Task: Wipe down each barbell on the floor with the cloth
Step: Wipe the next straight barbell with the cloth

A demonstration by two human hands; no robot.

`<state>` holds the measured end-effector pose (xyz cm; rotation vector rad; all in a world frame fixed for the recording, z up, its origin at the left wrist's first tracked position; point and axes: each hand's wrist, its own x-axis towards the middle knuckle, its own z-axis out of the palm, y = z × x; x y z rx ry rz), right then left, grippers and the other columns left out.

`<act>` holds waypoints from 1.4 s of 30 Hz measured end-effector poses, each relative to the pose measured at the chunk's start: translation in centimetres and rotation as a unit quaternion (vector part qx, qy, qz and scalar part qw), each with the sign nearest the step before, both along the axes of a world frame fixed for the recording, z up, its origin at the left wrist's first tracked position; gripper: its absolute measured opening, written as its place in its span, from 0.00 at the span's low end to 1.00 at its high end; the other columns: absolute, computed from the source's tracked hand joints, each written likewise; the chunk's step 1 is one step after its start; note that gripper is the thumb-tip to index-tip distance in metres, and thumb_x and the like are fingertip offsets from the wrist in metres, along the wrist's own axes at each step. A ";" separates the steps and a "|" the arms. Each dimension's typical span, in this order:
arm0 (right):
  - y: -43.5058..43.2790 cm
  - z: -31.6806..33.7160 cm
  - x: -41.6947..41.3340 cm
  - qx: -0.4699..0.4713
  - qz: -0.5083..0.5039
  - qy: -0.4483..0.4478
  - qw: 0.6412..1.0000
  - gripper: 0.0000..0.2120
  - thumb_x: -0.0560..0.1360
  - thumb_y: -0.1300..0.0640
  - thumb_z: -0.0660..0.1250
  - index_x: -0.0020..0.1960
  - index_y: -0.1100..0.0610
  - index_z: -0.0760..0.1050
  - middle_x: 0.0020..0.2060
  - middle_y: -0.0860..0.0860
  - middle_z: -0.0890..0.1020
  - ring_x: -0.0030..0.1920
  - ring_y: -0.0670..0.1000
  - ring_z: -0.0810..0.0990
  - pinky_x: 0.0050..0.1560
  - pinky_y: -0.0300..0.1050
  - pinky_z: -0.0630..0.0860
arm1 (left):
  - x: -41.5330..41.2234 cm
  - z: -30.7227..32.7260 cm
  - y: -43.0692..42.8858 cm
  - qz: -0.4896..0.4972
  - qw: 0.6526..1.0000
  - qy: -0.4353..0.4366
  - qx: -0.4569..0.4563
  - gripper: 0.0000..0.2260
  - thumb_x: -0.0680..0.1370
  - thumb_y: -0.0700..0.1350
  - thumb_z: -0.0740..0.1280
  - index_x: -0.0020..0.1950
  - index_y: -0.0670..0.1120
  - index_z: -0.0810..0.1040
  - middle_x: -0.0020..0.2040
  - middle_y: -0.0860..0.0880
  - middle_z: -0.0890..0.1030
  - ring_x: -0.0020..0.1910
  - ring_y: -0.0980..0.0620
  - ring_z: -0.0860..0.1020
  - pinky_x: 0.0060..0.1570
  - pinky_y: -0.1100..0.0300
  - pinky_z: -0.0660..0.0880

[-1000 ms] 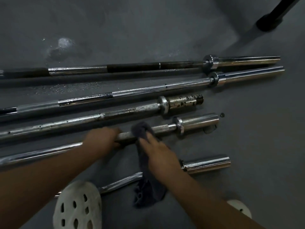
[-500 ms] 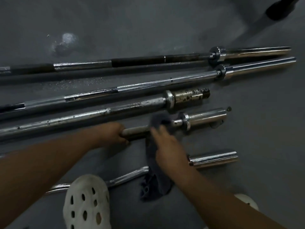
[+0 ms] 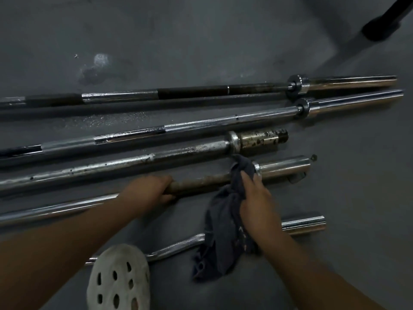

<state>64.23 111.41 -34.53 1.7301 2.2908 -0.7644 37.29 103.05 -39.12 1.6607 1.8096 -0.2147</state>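
With my left hand [image 3: 148, 191] clamping the barbell [image 3: 201, 183], my right hand [image 3: 257, 203], gripping the cloth [image 3: 223, 231], should scrub hard at the collar [image 3: 257, 169].

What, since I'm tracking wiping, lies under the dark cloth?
The dark cloth, held by the right hand, covers the barbell shaft beside its collar; its hanging end hides part of the curl bar. Covered stretches are unseen.

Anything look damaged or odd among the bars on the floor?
The sleeve of the third barbell from the top is pitted with dark rusty-looking spots, unlike the shiny sleeves nearby. The shaft between the left hand and the cloth looks brown and dull.
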 end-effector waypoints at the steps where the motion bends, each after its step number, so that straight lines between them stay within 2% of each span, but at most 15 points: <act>1: -0.2 0.0 0.3 0.016 -0.010 -0.015 1.000 0.31 0.76 0.62 0.61 0.77 0.48 0.59 0.77 0.54 0.56 0.67 0.60 0.70 0.62 0.55 0.74 | 0.4 0.0 -0.4 -0.006 1.000 0.018 0.021 0.16 0.78 0.59 0.65 0.58 0.50 0.71 0.56 0.47 0.80 0.54 0.44 0.79 0.49 0.54 0.72; 5: -2.7 0.2 -3.4 0.036 -0.081 0.053 0.995 0.20 0.72 0.57 0.67 0.63 0.56 0.71 0.73 0.55 0.61 0.61 0.62 0.74 0.57 0.53 0.74 | 0.5 -0.2 -0.3 -0.030 0.999 0.028 0.028 0.16 0.79 0.58 0.64 0.58 0.49 0.69 0.57 0.46 0.79 0.55 0.44 0.78 0.50 0.54 0.72; 7: -4.2 0.6 -6.6 0.017 -0.014 0.069 0.997 0.15 0.73 0.56 0.67 0.59 0.54 0.71 0.72 0.53 0.62 0.58 0.61 0.76 0.53 0.54 0.75 | 0.3 -0.3 0.1 -0.031 1.000 0.005 0.000 0.15 0.79 0.58 0.65 0.58 0.49 0.70 0.58 0.45 0.79 0.56 0.44 0.78 0.51 0.55 0.72; 11: -4.1 -0.1 -7.3 0.007 0.172 0.049 0.984 0.21 0.75 0.57 0.64 0.67 0.46 0.66 0.73 0.49 0.60 0.59 0.59 0.75 0.52 0.55 0.77 | -0.3 -0.7 0.8 -0.010 0.999 -0.025 -0.020 0.18 0.77 0.58 0.67 0.58 0.48 0.72 0.59 0.44 0.79 0.58 0.44 0.78 0.54 0.55 0.73; 16: -0.6 -0.9 -0.7 0.064 -0.038 0.014 0.997 0.25 0.72 0.64 0.61 0.68 0.51 0.68 0.70 0.55 0.64 0.59 0.64 0.75 0.56 0.57 0.77 | -0.3 -0.7 1.3 0.014 0.998 -0.041 -0.048 0.20 0.72 0.62 0.71 0.56 0.51 0.76 0.56 0.48 0.80 0.55 0.47 0.78 0.48 0.58 0.72; 19: -4.3 -0.4 -4.7 0.022 0.125 0.044 0.991 0.26 0.73 0.62 0.61 0.70 0.50 0.65 0.72 0.53 0.62 0.59 0.62 0.74 0.56 0.57 0.77 | -0.6 -0.3 1.9 0.021 0.996 -0.061 -0.068 0.20 0.72 0.63 0.72 0.55 0.51 0.78 0.54 0.48 0.82 0.52 0.48 0.79 0.46 0.59 0.73; 21: -4.7 -0.3 -5.1 0.005 0.233 0.051 0.971 0.28 0.74 0.60 0.60 0.73 0.46 0.62 0.72 0.50 0.61 0.59 0.60 0.75 0.54 0.57 0.78 | -0.4 0.1 1.2 0.021 0.999 -0.002 -0.024 0.20 0.72 0.64 0.69 0.56 0.52 0.75 0.55 0.48 0.81 0.53 0.46 0.79 0.45 0.57 0.72; 23: -2.2 -0.8 -3.2 0.013 0.112 0.029 0.993 0.30 0.74 0.62 0.60 0.75 0.47 0.62 0.76 0.51 0.59 0.63 0.61 0.73 0.59 0.56 0.76 | 0.3 0.0 -0.2 0.019 0.996 0.077 0.031 0.21 0.74 0.66 0.65 0.56 0.51 0.71 0.56 0.48 0.80 0.54 0.44 0.79 0.44 0.55 0.71; 25: -1.4 -0.9 -1.5 0.014 -0.025 -0.003 1.000 0.33 0.73 0.65 0.60 0.77 0.49 0.61 0.78 0.53 0.56 0.66 0.62 0.71 0.63 0.55 0.73 | 0.8 -0.1 -0.8 0.009 0.996 0.086 0.035 0.20 0.77 0.65 0.62 0.56 0.50 0.69 0.56 0.47 0.80 0.54 0.44 0.79 0.45 0.54 0.71; 30: -3.9 -0.2 -4.3 -0.028 0.185 0.050 0.981 0.33 0.73 0.63 0.60 0.75 0.45 0.60 0.78 0.50 0.55 0.65 0.60 0.71 0.61 0.55 0.74 | -1.5 0.1 1.5 -0.023 0.994 -0.067 -0.078 0.19 0.78 0.60 0.66 0.58 0.47 0.74 0.57 0.44 0.80 0.54 0.46 0.78 0.45 0.59 0.69; 34: -0.5 -0.8 -1.0 0.027 -0.037 0.002 0.999 0.34 0.72 0.66 0.60 0.76 0.49 0.61 0.77 0.54 0.59 0.65 0.63 0.71 0.62 0.55 0.73 | 0.2 -0.3 -1.0 -0.015 0.996 0.086 0.032 0.22 0.78 0.66 0.59 0.58 0.50 0.70 0.55 0.47 0.80 0.54 0.45 0.79 0.43 0.55 0.71; 35: -1.2 -0.3 -1.7 0.027 -0.038 -0.002 0.999 0.33 0.73 0.66 0.60 0.76 0.50 0.61 0.77 0.55 0.58 0.65 0.63 0.71 0.63 0.55 0.73 | 0.4 -0.4 -1.1 -0.019 0.995 0.090 0.034 0.22 0.78 0.66 0.57 0.57 0.49 0.69 0.55 0.46 0.80 0.53 0.44 0.80 0.41 0.55 0.69; 39: -5.9 0.2 -5.8 -0.009 0.240 0.066 0.968 0.30 0.74 0.63 0.63 0.72 0.44 0.62 0.74 0.49 0.59 0.59 0.59 0.74 0.53 0.54 0.78 | -1.7 -0.4 1.1 -0.013 0.993 -0.092 -0.078 0.20 0.78 0.61 0.64 0.57 0.46 0.74 0.53 0.43 0.81 0.54 0.42 0.79 0.46 0.56 0.72; 40: -5.2 -0.1 -5.2 -0.004 0.241 0.069 0.968 0.29 0.73 0.63 0.63 0.70 0.44 0.63 0.74 0.49 0.60 0.59 0.59 0.75 0.52 0.54 0.78 | -1.8 -0.2 1.2 -0.013 0.993 -0.088 -0.081 0.21 0.77 0.62 0.66 0.57 0.46 0.74 0.54 0.43 0.81 0.54 0.43 0.79 0.47 0.56 0.72; 42: -2.3 -1.1 -2.7 0.023 0.079 0.045 0.996 0.31 0.72 0.65 0.61 0.72 0.47 0.64 0.75 0.52 0.61 0.62 0.62 0.75 0.58 0.56 0.76 | -1.0 0.0 0.1 -0.010 1.000 0.008 -0.023 0.24 0.75 0.66 0.65 0.59 0.48 0.72 0.56 0.45 0.80 0.55 0.43 0.79 0.46 0.56 0.71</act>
